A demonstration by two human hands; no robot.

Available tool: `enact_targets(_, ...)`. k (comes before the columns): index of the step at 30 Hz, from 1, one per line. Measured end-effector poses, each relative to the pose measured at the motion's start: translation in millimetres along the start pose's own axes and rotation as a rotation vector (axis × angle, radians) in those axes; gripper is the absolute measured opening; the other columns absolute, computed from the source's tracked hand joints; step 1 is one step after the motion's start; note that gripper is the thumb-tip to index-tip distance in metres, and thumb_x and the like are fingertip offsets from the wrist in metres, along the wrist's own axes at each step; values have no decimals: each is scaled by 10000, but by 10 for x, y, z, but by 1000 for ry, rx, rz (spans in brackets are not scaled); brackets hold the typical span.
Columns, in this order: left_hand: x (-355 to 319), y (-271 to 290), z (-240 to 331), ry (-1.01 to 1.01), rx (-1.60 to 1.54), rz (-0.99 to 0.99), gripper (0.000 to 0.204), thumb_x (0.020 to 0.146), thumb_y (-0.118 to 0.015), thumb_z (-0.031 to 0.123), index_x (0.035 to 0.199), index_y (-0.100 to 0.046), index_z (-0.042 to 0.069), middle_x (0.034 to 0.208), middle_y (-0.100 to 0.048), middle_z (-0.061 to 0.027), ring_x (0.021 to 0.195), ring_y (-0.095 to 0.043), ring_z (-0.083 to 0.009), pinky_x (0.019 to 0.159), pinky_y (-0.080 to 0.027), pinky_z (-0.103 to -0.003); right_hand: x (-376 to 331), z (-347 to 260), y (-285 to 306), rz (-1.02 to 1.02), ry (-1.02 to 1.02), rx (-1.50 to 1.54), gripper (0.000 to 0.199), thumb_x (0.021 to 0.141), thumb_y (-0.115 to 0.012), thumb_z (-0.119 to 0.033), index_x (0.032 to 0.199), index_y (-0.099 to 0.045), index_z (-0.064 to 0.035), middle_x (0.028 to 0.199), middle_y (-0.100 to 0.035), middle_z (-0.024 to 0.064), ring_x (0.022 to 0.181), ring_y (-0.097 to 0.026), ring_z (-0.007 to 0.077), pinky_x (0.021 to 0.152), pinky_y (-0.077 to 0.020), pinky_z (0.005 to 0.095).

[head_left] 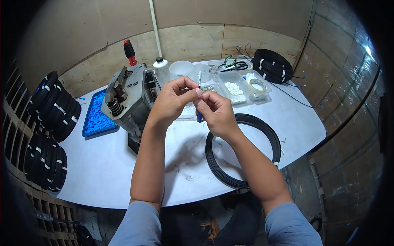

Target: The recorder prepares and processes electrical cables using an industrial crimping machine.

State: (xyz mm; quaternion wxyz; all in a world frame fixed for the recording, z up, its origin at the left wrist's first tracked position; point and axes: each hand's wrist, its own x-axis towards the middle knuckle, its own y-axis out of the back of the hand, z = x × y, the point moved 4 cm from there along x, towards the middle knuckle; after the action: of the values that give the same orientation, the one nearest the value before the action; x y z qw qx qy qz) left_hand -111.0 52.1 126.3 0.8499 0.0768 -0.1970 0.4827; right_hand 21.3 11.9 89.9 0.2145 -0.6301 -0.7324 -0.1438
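Note:
Both hands meet above the middle of the table, fingertips pinched together. My left hand [176,100] is closed on a slim connector [200,78] with a metal-looking body and a white tip, which stands upright above the fingers. My right hand [217,112] is closed just below, against the left fingertips, at the lower part of the same piece. A blue end [200,117] pokes out under the right fingers. The joint between these parts is hidden by my fingers. A coil of black cable [212,160] lies on the table under my right forearm.
A metal bench press [131,94] with a red-black handle stands left of my hands. Beside it is a blue tray [98,112] of small blue parts. Behind are a white bottle [161,69], a bin of white pieces [234,91], tape [257,85] and black cable coils [271,65].

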Motion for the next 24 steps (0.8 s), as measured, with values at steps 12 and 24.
enact_targets(12, 14, 28, -18, 20, -17, -32, 108, 859, -698, 64, 907, -627, -1, 834, -643, -31, 769, -607, -95, 717, -491, -254, 9, 18, 14, 0, -11, -52, 148, 976, -604, -140, 862, -589, -47, 697, -527, -67, 606, -413, 0, 529, -336, 198)
enact_targets(24, 4, 18, 5, 7, -24, -45, 117, 860, -708, 72, 912, -630, 2, 841, -639, -27, 772, -598, -91, 718, -484, -254, -5, -18, 5, 0, -14, -76, 157, 981, -603, -153, 865, -587, -48, 697, -525, -63, 613, -417, 7, 539, -344, 200)
